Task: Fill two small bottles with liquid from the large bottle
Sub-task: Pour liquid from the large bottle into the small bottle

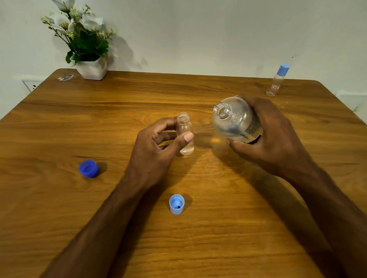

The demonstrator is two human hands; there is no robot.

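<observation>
- We are seeing the left hand pinching an uncapped small bottle, clear ribbed-neck plastic, upright at mid-desk, woodgrain.
- The right hand is wrapping its fingers round the large bottle, tilted, its label unreadable.
- A capped second bottle is standing far right, its label reading "78".
- Two blue caps are lying loose.

"78" on the far capped small bottle, red-bordered label.

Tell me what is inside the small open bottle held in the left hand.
The small bottle is uncapped and holds clear liquid low down. The left hand pinches it, and its thumb covers the middle, so the exact level is hidden.
</observation>
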